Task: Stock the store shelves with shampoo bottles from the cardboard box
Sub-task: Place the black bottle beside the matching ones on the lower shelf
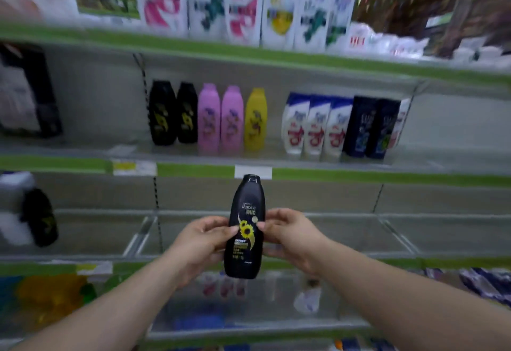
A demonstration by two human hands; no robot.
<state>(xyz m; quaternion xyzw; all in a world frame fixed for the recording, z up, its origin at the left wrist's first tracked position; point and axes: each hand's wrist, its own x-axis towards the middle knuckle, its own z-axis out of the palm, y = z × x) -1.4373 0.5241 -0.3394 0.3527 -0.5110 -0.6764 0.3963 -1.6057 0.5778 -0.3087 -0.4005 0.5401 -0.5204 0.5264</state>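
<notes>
I hold a black shampoo bottle with a sunflower label upright in front of the shelves. My left hand grips its left side and my right hand grips its right side, thumbs on the front. On the middle shelf stand two matching black bottles, two pink bottles, a yellow bottle, three white bottles and two dark blue bottles. The cardboard box is out of view.
The shelf behind the held bottle has clear dividers and bare space. Tall white refill packs fill the top shelf. A black bottle stands at the left of the lower shelf. Blurred goods sit on the bottom shelves.
</notes>
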